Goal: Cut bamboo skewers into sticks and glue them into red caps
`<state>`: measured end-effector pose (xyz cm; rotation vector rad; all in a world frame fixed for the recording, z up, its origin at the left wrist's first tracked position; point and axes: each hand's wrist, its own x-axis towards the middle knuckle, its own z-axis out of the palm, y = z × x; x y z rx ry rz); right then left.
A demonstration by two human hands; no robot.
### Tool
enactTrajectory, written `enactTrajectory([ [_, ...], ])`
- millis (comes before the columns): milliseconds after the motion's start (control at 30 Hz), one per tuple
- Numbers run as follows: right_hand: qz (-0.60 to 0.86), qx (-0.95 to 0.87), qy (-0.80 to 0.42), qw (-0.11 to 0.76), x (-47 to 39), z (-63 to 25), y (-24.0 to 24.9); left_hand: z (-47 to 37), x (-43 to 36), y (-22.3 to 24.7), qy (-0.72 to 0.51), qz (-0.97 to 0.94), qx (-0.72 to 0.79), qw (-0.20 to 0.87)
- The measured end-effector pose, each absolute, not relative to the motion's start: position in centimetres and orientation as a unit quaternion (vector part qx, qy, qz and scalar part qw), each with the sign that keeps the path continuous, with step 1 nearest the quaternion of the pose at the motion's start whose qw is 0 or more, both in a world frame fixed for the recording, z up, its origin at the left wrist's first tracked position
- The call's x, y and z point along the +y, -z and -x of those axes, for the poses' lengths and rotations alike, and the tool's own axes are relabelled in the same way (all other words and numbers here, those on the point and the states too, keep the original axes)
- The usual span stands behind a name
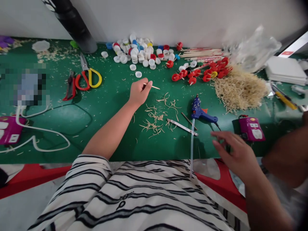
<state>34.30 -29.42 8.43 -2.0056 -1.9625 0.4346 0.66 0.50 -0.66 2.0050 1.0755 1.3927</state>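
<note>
My left hand pinches a thin wooden stick whose pointed end sticks out to the right, over the green table. My right hand hangs at the table's front edge with fingers apart and holds nothing visible; it is slightly blurred. Just up and left of it lies a blue glue gun with a long clear glue stick reaching past the table edge. Between the hands are loose straw-like strands, a white-handled blade tool and a thin dark stick.
Colored bottle caps, red caps on sticks and a strand pile lie at the back. Scissors, red pliers and a black bottle are left. A co-worker's arm is at the right.
</note>
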Motion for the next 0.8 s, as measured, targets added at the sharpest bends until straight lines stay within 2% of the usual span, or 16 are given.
enactTrajectory([
  [67,0.693,-0.711,0.026,0.117,-26.2,-34.3,-7.2,-0.6,0.3,0.5,-0.51,-0.73,0.394,0.228],
  [100,0.687,-0.718,0.058,0.097,-25.0,-34.6,-6.5,-0.6,0.2,0.4,-0.511,-0.729,0.396,0.226],
  [300,0.703,-0.708,0.051,0.047,-21.7,-39.4,-4.9,-0.7,0.1,0.0,-0.495,-0.743,0.391,0.224],
  [433,0.737,-0.668,0.072,0.066,-20.2,-41.6,-5.9,-0.8,0.0,0.0,-0.485,-0.758,0.388,0.198],
  [567,0.692,-0.704,0.061,0.146,-19.4,-38.3,-7.5,-0.7,-0.1,-0.1,-0.478,-0.766,0.384,0.191],
  [700,0.602,-0.792,0.0,0.1,-19.2,-32.0,-8.5,-0.6,0.0,0.0,-0.481,-0.767,0.378,0.193],
  [800,0.621,-0.78,0.008,0.079,-18.0,-29.5,-8.0,-0.6,0.0,0.1,-0.481,-0.767,0.376,0.197],
])
